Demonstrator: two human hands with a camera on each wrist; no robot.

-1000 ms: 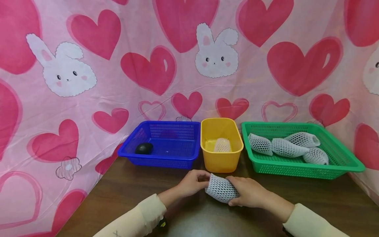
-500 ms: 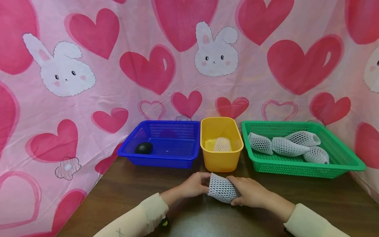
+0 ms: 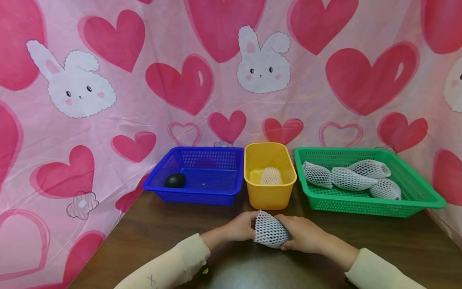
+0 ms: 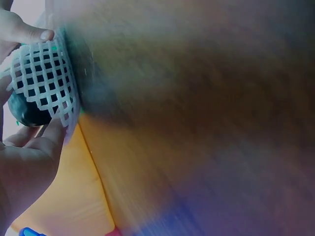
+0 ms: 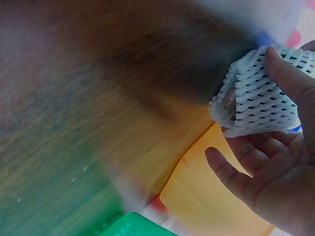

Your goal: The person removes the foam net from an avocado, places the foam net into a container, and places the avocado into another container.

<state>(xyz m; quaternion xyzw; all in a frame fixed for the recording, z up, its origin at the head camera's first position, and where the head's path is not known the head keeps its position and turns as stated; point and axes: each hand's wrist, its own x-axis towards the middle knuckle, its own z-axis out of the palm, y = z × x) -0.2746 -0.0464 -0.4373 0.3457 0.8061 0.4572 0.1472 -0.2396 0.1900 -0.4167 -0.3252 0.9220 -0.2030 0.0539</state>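
A white foam net sleeve [image 3: 271, 230] is held between both hands, low over the table in front of the yellow bin. My right hand [image 3: 304, 235] grips its right part, thumb above and fingers beneath. My left hand [image 3: 241, 227] holds the left end, its thumb on the mesh and its fingers under it. In the left wrist view, a dark green avocado [image 4: 28, 110] sits inside the mesh and bulges out at that end. The right wrist view shows the sleeve's other end gaping loosely.
A blue basket [image 3: 202, 198] at the back left holds one dark avocado [image 3: 175, 180]. The yellow bin [image 3: 270, 198] contains a pale foam net [image 3: 271, 176]. In the green basket [image 3: 361, 207] at the right lie several white net-wrapped pieces [image 3: 351, 179]. A heart-patterned cloth [image 3: 223, 92] hangs behind.
My left hand has shifted slightly right along the sleeve's end, and that end now stands a little wider and more upright. My right hand stays nearly still.
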